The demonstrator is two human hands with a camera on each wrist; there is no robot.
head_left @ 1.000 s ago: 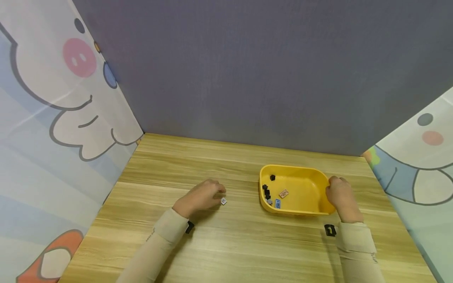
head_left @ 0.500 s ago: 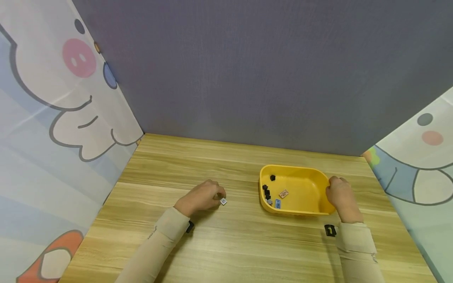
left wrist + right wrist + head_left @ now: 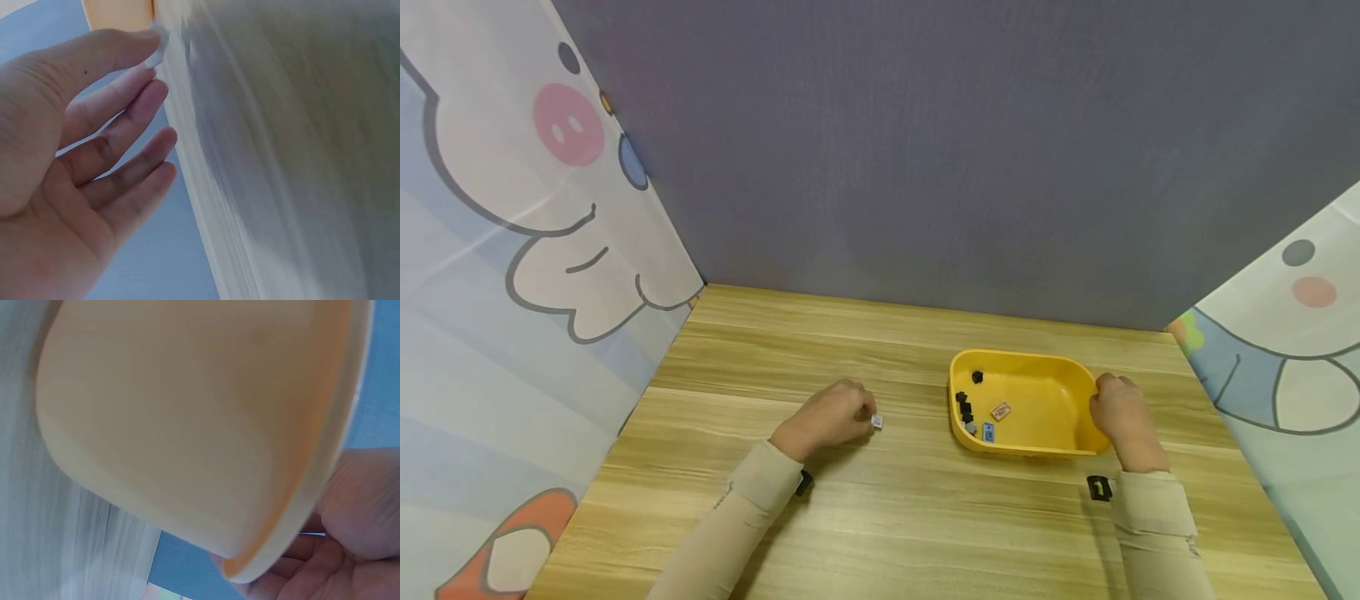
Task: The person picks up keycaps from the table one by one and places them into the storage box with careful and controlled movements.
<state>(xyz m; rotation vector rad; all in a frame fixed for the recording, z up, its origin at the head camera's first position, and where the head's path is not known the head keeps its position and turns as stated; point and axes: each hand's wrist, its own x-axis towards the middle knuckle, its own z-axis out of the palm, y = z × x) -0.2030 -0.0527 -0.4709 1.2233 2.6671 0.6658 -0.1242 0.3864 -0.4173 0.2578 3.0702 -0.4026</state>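
Note:
A small white tile with faint marks (image 3: 877,422) is pinched between the thumb and index finger of my left hand (image 3: 831,417), just above the table. In the left wrist view the pale tile (image 3: 160,50) peeks out past the thumb tip, and the other fingers are loosely bent. My right hand (image 3: 1122,417) grips the right end of a yellow plastic bin (image 3: 1052,367) by its rim. Inside the bin lie several small black pieces (image 3: 966,408), a blue tile (image 3: 988,432), an orange-and-white tile (image 3: 1002,412) and a small grey piece (image 3: 972,428).
The bin stands on a wood-grain table (image 3: 925,517). A grey panel (image 3: 880,167) closes off the back edge. Cartoon-printed sheets (image 3: 550,275) rise at the left and right sides.
The left fingers have closed on the white tile, which has shifted and tilted up slightly. My right hand and the bin stay where they were.

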